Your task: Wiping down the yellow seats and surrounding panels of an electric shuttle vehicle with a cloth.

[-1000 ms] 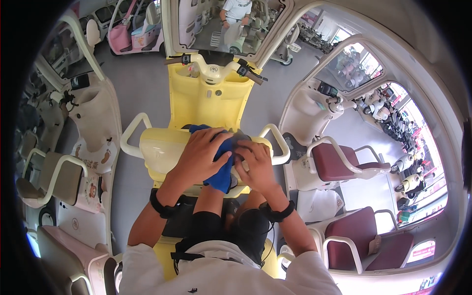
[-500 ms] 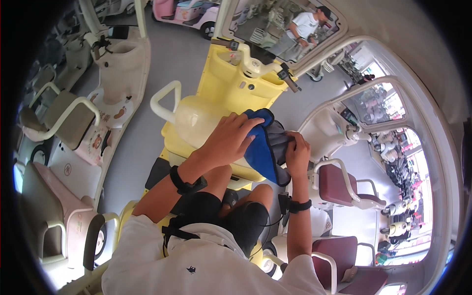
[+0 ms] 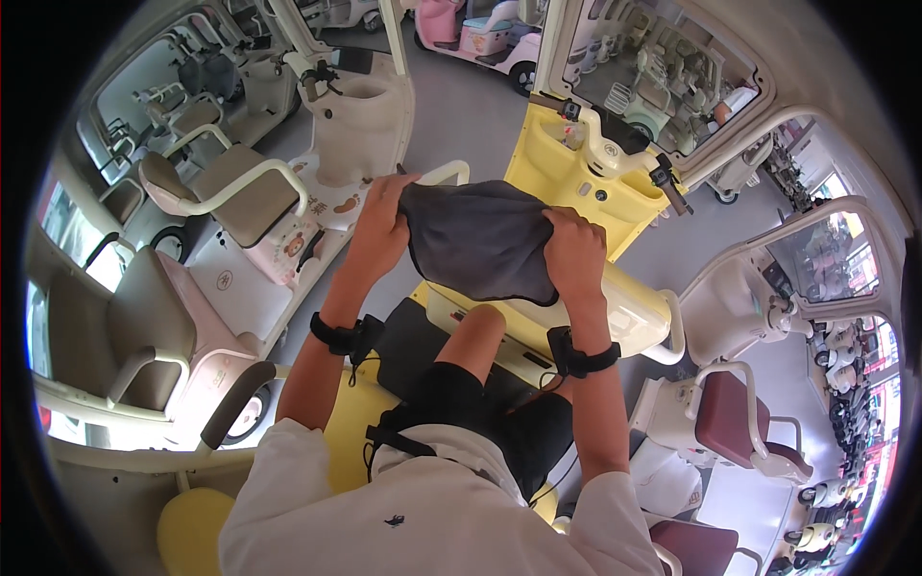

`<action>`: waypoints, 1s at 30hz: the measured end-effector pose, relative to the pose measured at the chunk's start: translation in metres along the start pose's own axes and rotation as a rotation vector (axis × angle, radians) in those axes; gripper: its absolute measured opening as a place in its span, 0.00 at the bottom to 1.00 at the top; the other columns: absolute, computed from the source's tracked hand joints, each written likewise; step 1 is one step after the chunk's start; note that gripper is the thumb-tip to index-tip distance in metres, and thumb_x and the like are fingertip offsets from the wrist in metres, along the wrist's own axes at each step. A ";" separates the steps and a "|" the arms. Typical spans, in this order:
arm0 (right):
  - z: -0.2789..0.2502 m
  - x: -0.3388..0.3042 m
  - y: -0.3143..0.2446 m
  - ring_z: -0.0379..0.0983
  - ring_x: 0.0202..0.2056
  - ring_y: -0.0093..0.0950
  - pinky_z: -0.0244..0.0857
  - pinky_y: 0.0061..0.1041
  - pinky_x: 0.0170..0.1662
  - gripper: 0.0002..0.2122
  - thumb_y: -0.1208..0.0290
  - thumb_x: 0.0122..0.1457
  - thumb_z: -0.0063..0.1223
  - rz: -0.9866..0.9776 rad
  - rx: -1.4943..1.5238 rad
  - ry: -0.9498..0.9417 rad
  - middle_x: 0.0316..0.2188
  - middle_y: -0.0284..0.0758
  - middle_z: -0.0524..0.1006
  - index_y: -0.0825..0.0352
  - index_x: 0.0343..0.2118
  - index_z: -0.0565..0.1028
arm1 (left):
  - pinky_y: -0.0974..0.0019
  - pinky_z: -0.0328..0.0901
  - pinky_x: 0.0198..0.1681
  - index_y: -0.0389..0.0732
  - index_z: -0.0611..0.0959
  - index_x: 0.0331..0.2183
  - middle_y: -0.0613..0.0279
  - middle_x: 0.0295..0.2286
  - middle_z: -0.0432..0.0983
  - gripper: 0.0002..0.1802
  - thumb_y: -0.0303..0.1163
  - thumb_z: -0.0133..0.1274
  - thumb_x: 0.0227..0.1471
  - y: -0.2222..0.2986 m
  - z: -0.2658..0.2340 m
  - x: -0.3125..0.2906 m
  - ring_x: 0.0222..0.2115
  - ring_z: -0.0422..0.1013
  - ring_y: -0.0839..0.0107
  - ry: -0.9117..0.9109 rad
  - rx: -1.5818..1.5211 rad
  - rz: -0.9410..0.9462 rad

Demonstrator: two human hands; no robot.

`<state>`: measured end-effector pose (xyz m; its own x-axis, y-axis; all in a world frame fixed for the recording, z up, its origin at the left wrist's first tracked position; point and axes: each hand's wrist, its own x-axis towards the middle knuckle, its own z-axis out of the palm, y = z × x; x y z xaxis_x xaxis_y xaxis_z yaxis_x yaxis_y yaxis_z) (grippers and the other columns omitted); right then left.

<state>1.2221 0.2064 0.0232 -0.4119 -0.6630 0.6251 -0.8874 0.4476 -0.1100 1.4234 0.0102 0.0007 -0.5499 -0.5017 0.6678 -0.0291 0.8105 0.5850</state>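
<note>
A dark grey cloth (image 3: 477,240) with a black edge is stretched out between my two hands. My left hand (image 3: 382,230) is closed on its left edge, and my right hand (image 3: 576,252) grips its right edge in a fist. The cloth hangs over a yellow and cream scooter seat (image 3: 615,312) and hides part of it. Beyond it stands the scooter's yellow front panel (image 3: 552,154) with cream handlebars (image 3: 605,144). The cloth's other face is turned away from me.
I sit on a yellow seat (image 3: 357,432) inside a vehicle cab. A pink and beige scooter with brown seats (image 3: 252,197) stands at left. Dark red seats (image 3: 730,413) are at right. A windshield frame (image 3: 663,82) rises ahead, and a pink vehicle (image 3: 480,38) stands farther off.
The cloth, bunched with its blue side showing, is now spread with the grey side toward me. My left hand has moved to its left edge. The view has shifted left.
</note>
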 end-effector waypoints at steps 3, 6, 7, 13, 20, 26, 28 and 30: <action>-0.015 -0.013 0.020 0.77 0.36 0.36 0.66 0.35 0.46 0.16 0.85 0.49 0.47 0.019 0.014 0.007 0.37 0.33 0.81 0.62 0.37 0.82 | 0.61 0.63 0.50 0.42 0.75 0.51 0.51 0.50 0.67 0.31 0.11 0.39 0.44 0.039 0.019 0.014 0.47 0.67 0.52 -0.150 -0.062 -0.064; -0.033 -0.031 0.038 0.77 0.36 0.35 0.65 0.35 0.46 0.15 0.84 0.50 0.48 0.046 0.035 0.021 0.37 0.32 0.81 0.61 0.37 0.82 | 0.60 0.63 0.52 0.41 0.77 0.48 0.51 0.51 0.69 0.19 0.22 0.44 0.55 0.052 0.056 0.018 0.51 0.66 0.54 -0.267 -0.145 -0.067; -0.037 -0.037 0.046 0.77 0.36 0.35 0.65 0.35 0.46 0.15 0.84 0.50 0.48 0.060 0.031 0.026 0.37 0.32 0.81 0.61 0.37 0.82 | 0.58 0.61 0.54 0.42 0.77 0.49 0.53 0.51 0.69 0.17 0.28 0.45 0.58 0.057 0.072 0.018 0.51 0.66 0.55 -0.233 0.065 0.069; -0.078 -0.087 0.116 0.75 0.36 0.32 0.62 0.32 0.43 0.11 0.82 0.50 0.50 0.208 0.016 0.173 0.33 0.30 0.81 0.62 0.31 0.83 | 0.53 0.60 0.55 0.43 0.82 0.42 0.56 0.40 0.78 0.17 0.42 0.46 0.61 0.119 0.154 0.016 0.47 0.70 0.57 -0.233 0.259 0.389; -0.064 -0.179 0.205 0.77 0.34 0.42 0.69 0.38 0.40 0.11 0.86 0.48 0.47 0.452 0.107 0.182 0.31 0.40 0.80 0.69 0.29 0.81 | 0.55 0.65 0.35 0.41 0.82 0.22 0.56 0.19 0.77 0.16 0.40 0.50 0.53 0.212 0.237 0.001 0.22 0.74 0.57 -0.260 0.222 0.381; -0.029 -0.199 0.223 0.77 0.32 0.39 0.70 0.36 0.36 0.08 0.85 0.47 0.53 0.326 -0.092 0.242 0.29 0.37 0.80 0.69 0.28 0.82 | 0.58 0.64 0.32 0.40 0.81 0.20 0.56 0.16 0.75 0.16 0.40 0.51 0.49 0.245 0.267 -0.009 0.21 0.73 0.61 -0.332 0.278 0.304; -0.027 -0.199 0.221 0.76 0.34 0.37 0.69 0.35 0.38 0.08 0.83 0.49 0.54 0.398 -0.067 0.240 0.31 0.34 0.80 0.68 0.30 0.82 | 0.58 0.64 0.31 0.40 0.81 0.20 0.57 0.16 0.75 0.15 0.40 0.51 0.49 0.245 0.270 -0.011 0.22 0.73 0.62 -0.322 0.265 0.301; -0.024 -0.201 0.220 0.73 0.38 0.37 0.66 0.36 0.42 0.09 0.80 0.51 0.53 0.449 -0.081 0.176 0.34 0.34 0.78 0.65 0.32 0.83 | 0.58 0.64 0.31 0.40 0.81 0.20 0.57 0.16 0.75 0.15 0.39 0.51 0.49 0.244 0.268 -0.012 0.22 0.73 0.62 -0.311 0.265 0.306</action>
<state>1.1152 0.4528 -0.1081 -0.7028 -0.2857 0.6515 -0.6086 0.7157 -0.3426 1.1994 0.2948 0.0124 -0.7875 -0.1486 0.5982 -0.0164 0.9752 0.2206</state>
